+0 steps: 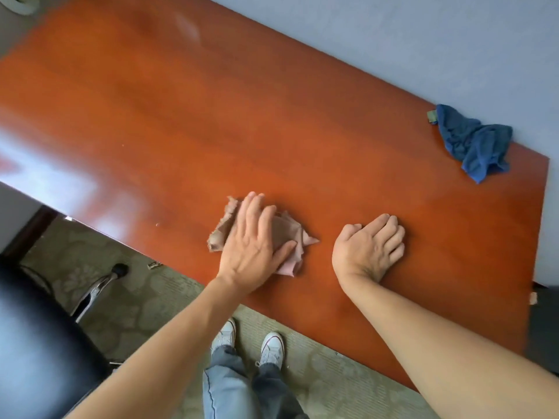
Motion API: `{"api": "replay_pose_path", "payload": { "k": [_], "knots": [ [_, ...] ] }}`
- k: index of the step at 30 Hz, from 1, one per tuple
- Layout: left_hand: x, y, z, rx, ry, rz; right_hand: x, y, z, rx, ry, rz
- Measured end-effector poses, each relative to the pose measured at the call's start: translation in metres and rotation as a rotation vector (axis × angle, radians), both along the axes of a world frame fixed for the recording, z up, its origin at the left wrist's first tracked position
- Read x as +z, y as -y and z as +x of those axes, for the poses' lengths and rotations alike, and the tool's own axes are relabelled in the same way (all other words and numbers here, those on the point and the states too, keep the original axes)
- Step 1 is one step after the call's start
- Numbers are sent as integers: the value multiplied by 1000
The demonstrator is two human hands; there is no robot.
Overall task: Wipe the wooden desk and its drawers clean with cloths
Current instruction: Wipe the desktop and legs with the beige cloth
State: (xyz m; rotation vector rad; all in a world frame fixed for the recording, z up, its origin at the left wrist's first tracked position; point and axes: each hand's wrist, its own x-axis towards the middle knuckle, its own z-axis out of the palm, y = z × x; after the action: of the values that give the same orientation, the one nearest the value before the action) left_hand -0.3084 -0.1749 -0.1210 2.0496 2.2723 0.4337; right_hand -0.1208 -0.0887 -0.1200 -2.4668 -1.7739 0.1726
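A glossy reddish wooden desk point(272, 122) fills most of the view. Near its front edge my left hand point(254, 246) lies flat with straight fingers on a crumpled pinkish-brown cloth point(287, 237), pressing it onto the desktop. My right hand point(369, 247) rests on the bare wood a little to the right of the cloth, fingers together and lightly bent, holding nothing. A crumpled blue cloth point(475, 142) lies at the desk's far right corner, next to the wall. No drawers are in sight.
A grey-blue wall point(423, 40) runs along the desk's far edge. A black office chair point(36, 343) with a metal leg stands at the lower left on patterned carpet point(151, 303). My feet in white sneakers point(248, 340) stand close to the desk's front edge.
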Motion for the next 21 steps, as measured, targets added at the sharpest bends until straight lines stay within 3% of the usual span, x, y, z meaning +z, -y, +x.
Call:
{"api": "replay_pose_path", "payload": {
  "k": [3,7,10,14,16,19,21],
  "knots": [
    [4,6,-33,239,-103,-58,5,-2,5,85,48,-39],
    [5,14,-19,281,-143,-106,21,-55,19,558,117,-170],
    [2,14,-8,377,-67,-225,21,-100,7,469,80,-303],
    [4,-23,-36,363,-80,-329,9,-96,-1,415,128,-218],
    [12,-60,-33,225,-101,-337,11,-97,1,403,108,-200],
    [16,-97,13,-362,-180,-352,13,-99,1,392,83,-179],
    [14,-114,20,-523,-215,-318,11,-98,1,391,73,-151]
  ]
}}
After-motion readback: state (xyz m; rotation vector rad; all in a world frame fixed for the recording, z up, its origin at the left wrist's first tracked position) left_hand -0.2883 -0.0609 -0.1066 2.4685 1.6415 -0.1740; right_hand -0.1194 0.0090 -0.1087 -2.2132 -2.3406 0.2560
